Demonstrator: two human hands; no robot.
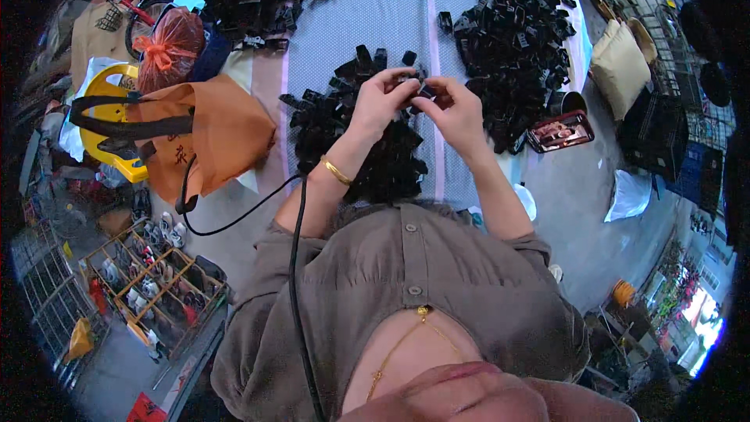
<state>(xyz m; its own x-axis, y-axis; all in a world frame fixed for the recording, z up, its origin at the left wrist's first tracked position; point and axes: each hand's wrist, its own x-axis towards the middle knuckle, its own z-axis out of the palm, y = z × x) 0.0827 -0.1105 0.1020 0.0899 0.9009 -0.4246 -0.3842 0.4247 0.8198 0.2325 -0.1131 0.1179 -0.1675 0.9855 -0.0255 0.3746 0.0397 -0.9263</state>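
Observation:
My left hand point(380, 101) and my right hand point(456, 112) meet above the near part of the table. Between their fingertips is a small black plastic piece point(425, 90), pinched from both sides. Its exact kind is too small to make out. Right under my wrists lies a near heap of similar black pieces point(384, 162), reaching almost to my shirt. The fingers of both hands are bent and closed, and they partly cover the piece.
A patterned cloth point(359, 19) covers the table. Larger black heaps point(512, 39) lie right and far. A phone point(561, 132) rests at the right edge. An orange bag point(211, 133) and yellow stool point(117, 160) stand left. A black cable point(298, 266) hangs before me.

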